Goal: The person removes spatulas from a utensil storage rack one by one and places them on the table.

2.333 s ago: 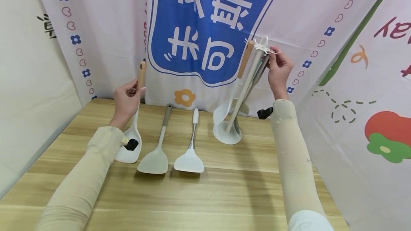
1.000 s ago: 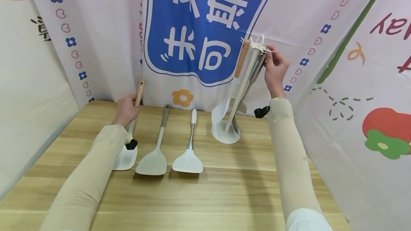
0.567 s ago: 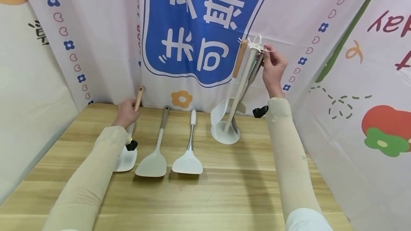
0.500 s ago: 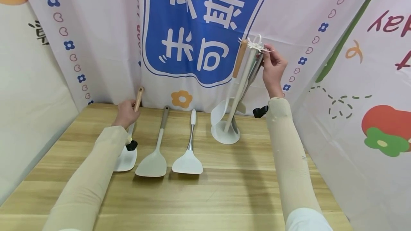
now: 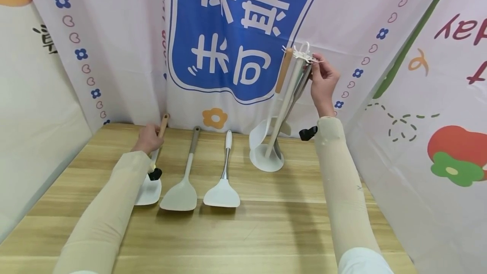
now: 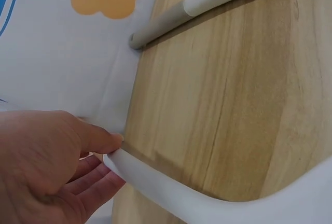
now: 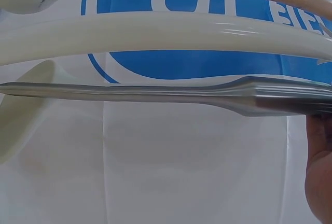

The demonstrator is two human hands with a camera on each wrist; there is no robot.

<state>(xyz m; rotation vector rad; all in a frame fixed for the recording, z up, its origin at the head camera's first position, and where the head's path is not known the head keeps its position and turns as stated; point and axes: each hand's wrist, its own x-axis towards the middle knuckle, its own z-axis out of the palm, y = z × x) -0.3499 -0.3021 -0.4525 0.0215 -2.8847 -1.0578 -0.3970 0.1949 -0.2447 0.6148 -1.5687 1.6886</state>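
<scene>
My left hand (image 5: 147, 138) grips a white spatula (image 5: 149, 191) by its wooden handle, low over the table's back left; the wrist hides part of the blade. In the left wrist view, thumb and fingers pinch around the spatula's handle end (image 6: 155, 187). My right hand (image 5: 324, 81) is raised at the top of a white utensil stand (image 5: 286, 107), fingers pinching a steel-handled utensil (image 7: 207, 93). Also hanging there are a white ladle (image 5: 259, 133) with a wooden handle and a beige-headed tool (image 5: 283, 127).
Beside the held spatula lie a grey-green spatula (image 5: 180, 195) and a white spatula with a steel neck (image 5: 222, 193), handles towards the back. The stand's round base (image 5: 262, 163) rests near the table's (image 5: 236, 240) back edge. Printed cloth (image 5: 129, 45) walls the back and sides.
My left hand has brought the wooden-handled spatula down, its handle tilting from near upright to low at the back edge. My right hand stays at the stand's top; the view shifts slightly.
</scene>
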